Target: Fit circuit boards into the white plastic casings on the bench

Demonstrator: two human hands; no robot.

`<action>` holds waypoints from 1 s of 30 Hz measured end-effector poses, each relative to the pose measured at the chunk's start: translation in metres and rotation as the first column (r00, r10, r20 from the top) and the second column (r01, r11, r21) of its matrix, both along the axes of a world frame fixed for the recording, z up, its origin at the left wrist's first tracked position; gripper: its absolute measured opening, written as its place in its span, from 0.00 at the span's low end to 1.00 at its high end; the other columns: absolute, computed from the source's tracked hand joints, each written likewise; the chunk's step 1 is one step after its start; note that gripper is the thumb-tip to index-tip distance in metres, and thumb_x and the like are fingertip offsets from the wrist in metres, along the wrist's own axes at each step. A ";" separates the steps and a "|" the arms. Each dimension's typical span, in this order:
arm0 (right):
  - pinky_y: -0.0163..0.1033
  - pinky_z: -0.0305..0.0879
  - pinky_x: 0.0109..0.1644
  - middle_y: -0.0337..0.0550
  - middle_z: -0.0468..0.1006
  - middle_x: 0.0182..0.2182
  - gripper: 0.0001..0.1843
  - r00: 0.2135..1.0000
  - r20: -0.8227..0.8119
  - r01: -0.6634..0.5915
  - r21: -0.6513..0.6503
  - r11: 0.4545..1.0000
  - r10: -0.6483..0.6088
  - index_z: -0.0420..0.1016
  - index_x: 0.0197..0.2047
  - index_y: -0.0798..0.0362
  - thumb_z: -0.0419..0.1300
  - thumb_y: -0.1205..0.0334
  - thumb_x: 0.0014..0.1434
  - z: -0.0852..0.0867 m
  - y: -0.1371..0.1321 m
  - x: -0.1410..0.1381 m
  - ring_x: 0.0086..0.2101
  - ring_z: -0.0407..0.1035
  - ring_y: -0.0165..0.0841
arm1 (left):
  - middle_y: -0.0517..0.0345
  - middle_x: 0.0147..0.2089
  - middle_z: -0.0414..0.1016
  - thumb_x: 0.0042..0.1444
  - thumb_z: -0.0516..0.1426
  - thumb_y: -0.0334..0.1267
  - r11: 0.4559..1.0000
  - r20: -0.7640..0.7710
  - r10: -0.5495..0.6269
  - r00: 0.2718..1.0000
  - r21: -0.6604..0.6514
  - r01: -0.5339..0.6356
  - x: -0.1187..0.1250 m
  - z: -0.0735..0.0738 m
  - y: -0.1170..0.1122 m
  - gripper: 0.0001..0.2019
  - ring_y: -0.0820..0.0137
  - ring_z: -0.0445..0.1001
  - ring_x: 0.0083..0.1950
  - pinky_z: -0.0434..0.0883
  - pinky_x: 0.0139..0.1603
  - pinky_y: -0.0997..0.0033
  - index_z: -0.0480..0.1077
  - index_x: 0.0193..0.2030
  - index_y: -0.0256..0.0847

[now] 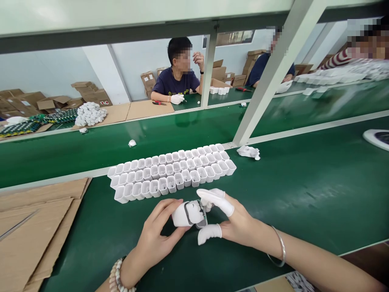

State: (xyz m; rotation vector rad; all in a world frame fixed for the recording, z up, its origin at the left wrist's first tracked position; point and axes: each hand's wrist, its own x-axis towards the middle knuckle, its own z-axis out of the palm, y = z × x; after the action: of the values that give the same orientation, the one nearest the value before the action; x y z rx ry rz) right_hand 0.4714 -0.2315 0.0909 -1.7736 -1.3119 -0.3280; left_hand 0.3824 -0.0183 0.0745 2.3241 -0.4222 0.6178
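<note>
My left hand is closed around a white plastic housing, tilted on its side above the green table. From its right end sticks out a white rounded insert with a dark band and a bit of green board at its edge. My right hand, with white finger cots on thumb and fingers, is at that end. Its thumb is spread away from the fingers, and the bent fingers are close to the insert; whether they touch it I cannot tell. Just beyond my hands stand rows of open white housings.
Flat cardboard sheets lie at left. A crumpled white piece is near the metal post. A green conveyor belt carries a small white part. Across it sit co-workers, one person in a dark shirt, beside a white heap.
</note>
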 end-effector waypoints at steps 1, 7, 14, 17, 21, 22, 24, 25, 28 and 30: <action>0.41 0.72 0.40 0.46 0.71 0.38 0.39 1.000 0.002 0.005 0.045 0.999 -0.005 0.56 0.65 0.50 0.65 0.48 0.55 0.001 0.000 0.000 0.36 0.69 0.35 | 0.50 0.52 0.72 0.56 0.61 0.35 1.000 -0.004 0.013 1.000 -0.015 -0.013 0.000 0.001 0.000 0.22 0.63 0.73 0.52 0.76 0.49 0.66 0.64 0.58 0.45; 0.39 0.69 0.35 0.45 0.73 0.35 0.28 0.981 0.193 0.015 0.092 0.996 -0.033 0.64 0.59 0.53 0.64 0.53 0.58 0.004 0.000 0.001 0.33 0.70 0.34 | 0.49 0.52 0.72 0.55 0.62 0.35 0.996 0.016 0.054 0.998 -0.074 -0.053 0.001 0.001 0.001 0.22 0.62 0.73 0.52 0.76 0.49 0.63 0.65 0.57 0.44; 0.38 0.68 0.35 0.44 0.72 0.34 0.31 0.974 0.226 -0.018 -0.009 1.000 0.020 0.62 0.62 0.55 0.60 0.48 0.61 -0.003 0.003 -0.001 0.32 0.70 0.33 | 0.48 0.51 0.73 0.55 0.62 0.35 0.993 0.032 0.060 0.998 -0.106 -0.056 0.000 0.001 -0.002 0.22 0.61 0.74 0.51 0.77 0.47 0.62 0.66 0.56 0.44; 0.39 0.67 0.34 0.47 0.73 0.34 0.31 0.965 0.261 -0.014 -0.052 0.999 0.027 0.62 0.62 0.57 0.59 0.48 0.62 -0.006 0.004 -0.003 0.32 0.69 0.34 | 0.49 0.51 0.73 0.55 0.62 0.35 0.994 0.045 0.046 0.998 -0.096 -0.041 -0.001 0.002 -0.003 0.22 0.62 0.74 0.51 0.77 0.48 0.63 0.66 0.56 0.44; 0.40 0.68 0.38 0.49 0.73 0.37 0.30 0.971 0.228 -0.026 -0.169 0.985 0.065 0.64 0.61 0.56 0.56 0.46 0.63 -0.006 0.004 -0.005 0.34 0.69 0.35 | 0.49 0.51 0.73 0.55 0.62 0.34 0.995 0.043 0.039 0.998 -0.098 -0.035 -0.002 0.001 -0.003 0.21 0.62 0.73 0.52 0.76 0.49 0.63 0.66 0.56 0.44; 0.40 0.68 0.38 0.49 0.72 0.37 0.29 0.975 0.206 -0.035 -0.209 0.977 0.079 0.65 0.60 0.56 0.56 0.46 0.63 -0.005 0.004 -0.005 0.34 0.69 0.35 | 0.49 0.51 0.73 0.55 0.62 0.34 0.994 0.041 0.042 0.998 -0.105 -0.037 -0.002 0.000 -0.003 0.21 0.62 0.73 0.52 0.77 0.48 0.64 0.66 0.56 0.44; 0.41 0.69 0.39 0.51 0.71 0.41 0.28 0.982 0.161 -0.048 -0.272 0.961 0.095 0.66 0.60 0.55 0.55 0.46 0.64 -0.003 0.004 -0.004 0.34 0.69 0.34 | 0.49 0.50 0.73 0.55 0.62 0.34 0.992 0.038 0.048 0.998 -0.116 -0.043 -0.001 -0.002 -0.003 0.21 0.63 0.73 0.51 0.77 0.48 0.64 0.66 0.56 0.44; 0.41 0.70 0.39 0.52 0.70 0.44 0.26 0.985 0.143 -0.052 -0.291 0.955 0.097 0.66 0.59 0.54 0.55 0.47 0.64 -0.001 0.004 -0.003 0.34 0.69 0.34 | 0.49 0.50 0.73 0.55 0.62 0.34 0.992 0.035 0.049 0.998 -0.117 -0.045 -0.001 -0.003 -0.003 0.22 0.63 0.73 0.51 0.77 0.48 0.64 0.66 0.56 0.44; 0.44 0.70 0.42 0.57 0.66 0.52 0.24 0.988 0.113 -0.067 -0.309 0.949 0.107 0.65 0.60 0.52 0.57 0.52 0.64 0.002 0.005 -0.002 0.39 0.70 0.36 | 0.49 0.50 0.72 0.54 0.63 0.34 0.991 0.013 0.037 0.999 -0.128 -0.035 0.001 -0.006 -0.003 0.22 0.63 0.74 0.51 0.77 0.47 0.64 0.66 0.56 0.44; 0.46 0.70 0.46 0.59 0.63 0.57 0.24 0.988 0.108 -0.071 -0.325 0.943 0.112 0.65 0.61 0.52 0.58 0.55 0.63 0.004 0.005 -0.002 0.44 0.70 0.40 | 0.49 0.51 0.72 0.54 0.62 0.34 0.987 -0.019 0.009 1.000 -0.160 -0.012 0.002 -0.008 -0.003 0.23 0.63 0.73 0.50 0.77 0.44 0.66 0.65 0.56 0.44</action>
State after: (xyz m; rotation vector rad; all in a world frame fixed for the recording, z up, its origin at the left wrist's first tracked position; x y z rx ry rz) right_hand 0.4698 -0.2267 0.0944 -1.9766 -1.6050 -0.1831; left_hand 0.3842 -0.0217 0.0663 2.1782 -0.3389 0.6131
